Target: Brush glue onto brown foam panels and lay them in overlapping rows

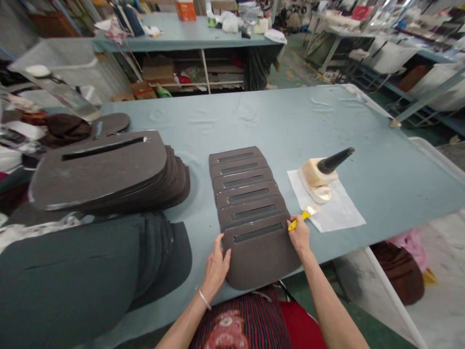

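Note:
A row of several overlapping dark brown panels (pixel 259 259), each with a long slot, runs away from me on the table. My left hand (pixel 217 264) grips the left edge of the nearest panel, its thumb at the edge. My right hand (pixel 300 236) is at the right edge of that panel, closed around a small yellow glue spreader (pixel 293 224) with a whitish tip. Beyond it, a cream-coloured block (pixel 315 174) with a dark cone-shaped piece (pixel 336 161) on top stands on a white sheet (pixel 348 213). A pale paste-like mass lies at its foot.
On the left stand a tall stack of brown slotted panels (pixel 105 169) and a stack of dark green-grey panels (pixel 72 276). A clear bottle (pixel 69 94) lies tilted behind them. Across the aisle is another blue-topped table (pixel 163 36). A white bin (pixel 381 291) holding fabric sits at lower right.

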{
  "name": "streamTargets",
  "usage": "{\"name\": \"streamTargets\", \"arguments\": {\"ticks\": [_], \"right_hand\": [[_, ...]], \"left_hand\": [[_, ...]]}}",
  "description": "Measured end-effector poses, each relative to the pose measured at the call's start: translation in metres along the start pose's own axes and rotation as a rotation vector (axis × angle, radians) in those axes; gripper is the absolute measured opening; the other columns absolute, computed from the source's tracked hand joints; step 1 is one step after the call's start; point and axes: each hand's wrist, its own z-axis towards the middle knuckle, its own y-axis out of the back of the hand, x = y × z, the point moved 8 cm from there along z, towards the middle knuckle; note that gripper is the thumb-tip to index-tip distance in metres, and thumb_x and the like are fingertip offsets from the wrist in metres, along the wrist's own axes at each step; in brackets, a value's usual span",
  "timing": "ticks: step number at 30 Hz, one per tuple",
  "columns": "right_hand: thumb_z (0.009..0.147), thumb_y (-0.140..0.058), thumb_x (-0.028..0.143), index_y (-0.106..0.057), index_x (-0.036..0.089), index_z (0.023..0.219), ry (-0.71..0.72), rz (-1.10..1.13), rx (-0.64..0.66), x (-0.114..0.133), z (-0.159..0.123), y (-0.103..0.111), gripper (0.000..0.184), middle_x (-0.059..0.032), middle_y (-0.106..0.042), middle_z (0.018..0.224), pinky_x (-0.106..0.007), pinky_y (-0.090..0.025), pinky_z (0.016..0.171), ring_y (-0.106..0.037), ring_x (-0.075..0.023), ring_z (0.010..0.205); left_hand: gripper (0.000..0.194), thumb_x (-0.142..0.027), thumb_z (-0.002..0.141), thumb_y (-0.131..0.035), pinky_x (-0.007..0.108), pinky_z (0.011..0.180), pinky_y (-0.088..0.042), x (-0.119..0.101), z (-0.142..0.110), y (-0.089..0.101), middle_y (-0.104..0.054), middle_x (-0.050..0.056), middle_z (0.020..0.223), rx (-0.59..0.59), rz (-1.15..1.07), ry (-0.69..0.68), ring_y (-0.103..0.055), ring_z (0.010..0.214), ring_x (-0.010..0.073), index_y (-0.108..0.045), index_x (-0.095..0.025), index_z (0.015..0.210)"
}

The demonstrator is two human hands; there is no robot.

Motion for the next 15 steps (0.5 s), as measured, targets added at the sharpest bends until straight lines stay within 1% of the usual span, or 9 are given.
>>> {"name": "streamTargets", "arguments": {"ticks": [4, 7, 12, 13, 15], "right_hand": [[0.082, -0.043, 0.035, -0.05, 0.02, 0.088, 0.017, -0.053, 0.034, -0.004, 0.005, -0.006, 0.018, -0.0005, -0.051, 0.072, -0.025, -0.029, 0.06, -0.044, -0.0149, 0.062], [0.084, -0.043, 0.033, -0.051, 0.019, 0.091, 0.026, -0.109, 0.056, -0.003, 0.007, -0.009, 0.017, -0.0007, -0.052, 0.073, -0.024, -0.026, 0.058, -0.043, -0.0138, 0.062], [0.085, -0.047, 0.031, -0.053, 0.018, 0.094, -0.014, -0.25, 0.08, -0.006, 0.009, -0.014, 0.017, -0.0009, -0.051, 0.074, -0.023, -0.022, 0.056, -0.04, -0.0115, 0.06], [0.086, -0.048, 0.031, -0.053, 0.018, 0.095, -0.023, -0.273, 0.087, -0.006, 0.009, -0.016, 0.017, -0.0011, -0.051, 0.074, -0.023, -0.021, 0.056, -0.04, -0.0111, 0.06], [0.087, -0.049, 0.032, -0.053, 0.018, 0.096, -0.031, -0.304, 0.1, -0.008, 0.01, -0.018, 0.017, -0.0013, -0.052, 0.075, -0.023, -0.02, 0.055, -0.04, -0.0108, 0.06]], "left_hand": [[0.05, -0.028, 0.089, -0.036, 0.034, 0.076, -0.048, -0.003, 0.001, 0.001, -0.058, 0.003, 0.086, -0.03, 0.036, -0.044, -0.061, 0.082, 0.0182, -0.026, -0.023, 0.138], [0.053, -0.027, 0.089, -0.039, 0.034, 0.08, -0.049, 0.0, 0.004, 0.002, -0.061, 0.004, 0.092, -0.05, 0.052, -0.064, -0.062, 0.085, 0.0177, -0.026, -0.024, 0.14], [0.046, -0.025, 0.089, -0.039, 0.035, 0.088, -0.048, 0.011, 0.01, -0.002, -0.061, 0.008, 0.111, -0.064, 0.066, -0.125, -0.059, 0.1, 0.0191, -0.039, -0.024, 0.135], [0.045, -0.024, 0.089, -0.039, 0.035, 0.088, -0.048, 0.013, 0.01, -0.003, -0.06, 0.008, 0.111, -0.067, 0.072, -0.132, -0.058, 0.101, 0.0191, -0.041, -0.024, 0.134], [0.045, -0.024, 0.09, -0.04, 0.035, 0.086, -0.049, 0.017, 0.011, -0.003, -0.062, 0.008, 0.106, -0.073, 0.092, -0.127, -0.059, 0.095, 0.0187, -0.042, -0.024, 0.134]]}}
